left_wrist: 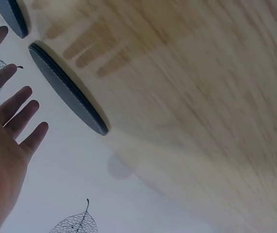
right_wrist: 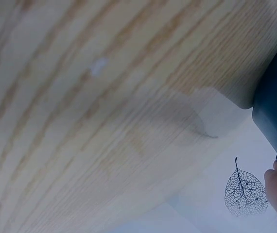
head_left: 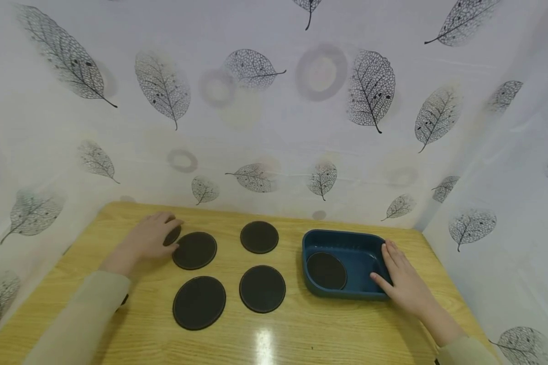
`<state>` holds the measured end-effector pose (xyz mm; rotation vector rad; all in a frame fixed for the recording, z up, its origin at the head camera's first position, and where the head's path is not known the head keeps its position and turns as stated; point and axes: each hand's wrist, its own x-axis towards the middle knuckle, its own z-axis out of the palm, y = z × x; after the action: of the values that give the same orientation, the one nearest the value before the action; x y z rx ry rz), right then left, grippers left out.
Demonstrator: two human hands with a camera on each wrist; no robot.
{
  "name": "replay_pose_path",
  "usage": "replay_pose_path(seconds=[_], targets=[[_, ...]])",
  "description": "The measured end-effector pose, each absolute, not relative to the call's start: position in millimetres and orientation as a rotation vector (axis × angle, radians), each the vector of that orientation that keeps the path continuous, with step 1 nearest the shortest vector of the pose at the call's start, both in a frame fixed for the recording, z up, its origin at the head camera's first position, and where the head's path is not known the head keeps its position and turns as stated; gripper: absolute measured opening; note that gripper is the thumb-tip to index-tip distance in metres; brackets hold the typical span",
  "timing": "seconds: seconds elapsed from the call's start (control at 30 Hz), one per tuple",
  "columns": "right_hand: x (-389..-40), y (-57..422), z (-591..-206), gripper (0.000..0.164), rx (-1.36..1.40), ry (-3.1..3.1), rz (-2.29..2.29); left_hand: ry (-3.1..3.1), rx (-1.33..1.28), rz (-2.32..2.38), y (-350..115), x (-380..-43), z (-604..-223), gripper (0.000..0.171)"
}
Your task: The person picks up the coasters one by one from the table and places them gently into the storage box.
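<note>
My left hand (head_left: 152, 235) is over a round black coaster (head_left: 172, 235) at the far left of the table, covering part of it. In the left wrist view its fingers (left_wrist: 19, 109) are spread and apart from the coaster (left_wrist: 70, 92). The thumb points toward a neighbouring black coaster (head_left: 195, 250). My right hand (head_left: 406, 281) rests on the right rim of a dark blue rectangular bin (head_left: 347, 294), with fairly straight fingers along the edge and the thumb reaching over inside. One black coaster (head_left: 326, 271) lies in the bin's left part.
More black coasters lie flat between the hands: a back one (head_left: 259, 236), a front left one (head_left: 199, 302) and a front middle one (head_left: 262, 288). Behind the wooden table (head_left: 301, 334) hangs a white leaf-patterned sheet (head_left: 274, 126), which continues along both sides.
</note>
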<state>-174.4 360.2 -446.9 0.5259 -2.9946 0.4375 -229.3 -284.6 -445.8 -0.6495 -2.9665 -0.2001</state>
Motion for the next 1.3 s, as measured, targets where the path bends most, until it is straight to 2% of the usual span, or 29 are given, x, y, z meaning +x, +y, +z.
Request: replay_pose_path(seconds=[0.27,0.77,1.3], targets=[[-174.0,362.0,-448.4,0.090,0.529,-3.002,0.428,-3.050,-0.550,-0.247,-293.4,-232.6,-448.0,0.071],[-172.9,360.2,-449.3,0.090,0.521,-3.002,0.443,-3.146,-0.432,-0.274,-296.0,-236.0,-460.6,0.075],[-175.4,360.8,-447.2,0.090,0.511,-2.995,0.437,-3.124,-0.437,-0.290,-295.4,-243.7,-458.1,0.076]])
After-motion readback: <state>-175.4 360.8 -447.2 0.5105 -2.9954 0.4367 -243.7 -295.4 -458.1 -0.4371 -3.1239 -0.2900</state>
